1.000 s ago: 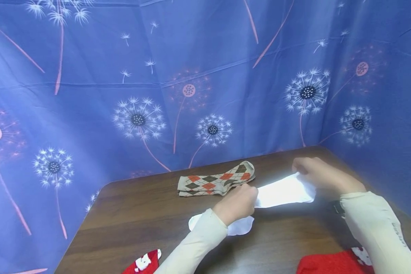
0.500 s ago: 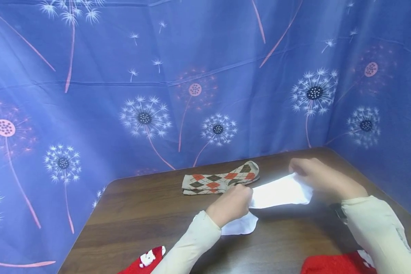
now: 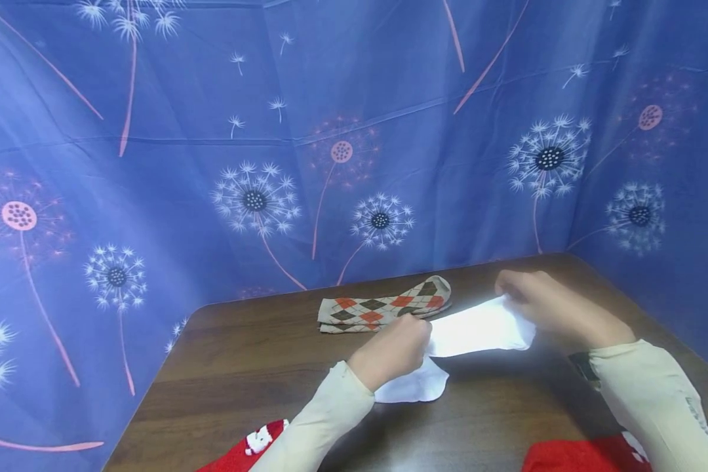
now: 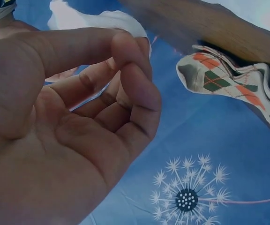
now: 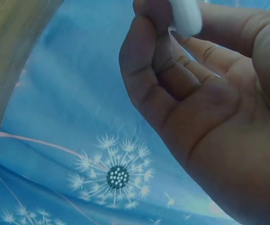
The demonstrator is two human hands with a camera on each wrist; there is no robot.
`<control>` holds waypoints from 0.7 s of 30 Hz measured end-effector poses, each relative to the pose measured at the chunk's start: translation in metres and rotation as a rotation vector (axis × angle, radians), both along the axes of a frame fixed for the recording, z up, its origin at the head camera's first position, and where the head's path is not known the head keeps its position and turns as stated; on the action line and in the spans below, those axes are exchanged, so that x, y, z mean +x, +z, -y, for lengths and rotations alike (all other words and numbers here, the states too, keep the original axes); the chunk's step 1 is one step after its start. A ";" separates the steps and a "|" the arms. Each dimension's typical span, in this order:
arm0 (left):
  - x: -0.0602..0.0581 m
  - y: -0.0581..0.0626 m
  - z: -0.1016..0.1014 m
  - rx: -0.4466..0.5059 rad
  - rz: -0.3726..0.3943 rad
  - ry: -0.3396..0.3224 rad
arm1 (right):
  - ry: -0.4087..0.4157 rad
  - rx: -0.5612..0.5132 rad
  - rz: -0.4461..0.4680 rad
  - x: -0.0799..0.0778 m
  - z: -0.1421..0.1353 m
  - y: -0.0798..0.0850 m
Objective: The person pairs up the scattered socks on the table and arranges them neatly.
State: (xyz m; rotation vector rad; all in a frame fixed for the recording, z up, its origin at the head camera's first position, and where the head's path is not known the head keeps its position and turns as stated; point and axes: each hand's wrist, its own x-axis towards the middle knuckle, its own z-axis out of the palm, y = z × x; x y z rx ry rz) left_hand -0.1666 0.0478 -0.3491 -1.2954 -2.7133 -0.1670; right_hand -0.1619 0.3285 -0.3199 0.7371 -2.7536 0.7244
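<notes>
A bright white sock (image 3: pixel 478 331) is stretched between my two hands above the table. My left hand (image 3: pixel 392 351) pinches its left end, thumb against curled fingers, while my right hand (image 3: pixel 551 305) pinches the higher right end. In the right wrist view a bit of the white sock (image 5: pixel 186 16) shows between thumb and fingertip. A second white sock-like piece (image 3: pixel 415 383) lies on the table below my left hand, partly hidden by the wrist. Beyond the left hand lies a pair of argyle socks (image 3: pixel 372 311), grey with orange and dark green diamonds.
A red sock with a white figure (image 3: pixel 244 452) lies at the front left, partly under the left sleeve. Another red knitted piece (image 3: pixel 578 455) is near the right forearm. The brown wooden table (image 3: pixel 230 367) ends at a blue dandelion-print cloth (image 3: pixel 307 78).
The head view has shifted slightly, so the scene slid a little to the right. Both hands keep hold of the white sock, with little movement of their own.
</notes>
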 end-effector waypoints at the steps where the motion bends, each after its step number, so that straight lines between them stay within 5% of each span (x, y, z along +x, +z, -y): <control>1: 0.000 0.000 0.002 0.003 0.006 0.001 | 0.005 -0.001 -0.004 0.000 0.002 0.000; 21: 0.006 0.005 0.037 -0.001 -0.031 0.067 | 0.041 0.017 -0.088 0.002 0.033 -0.007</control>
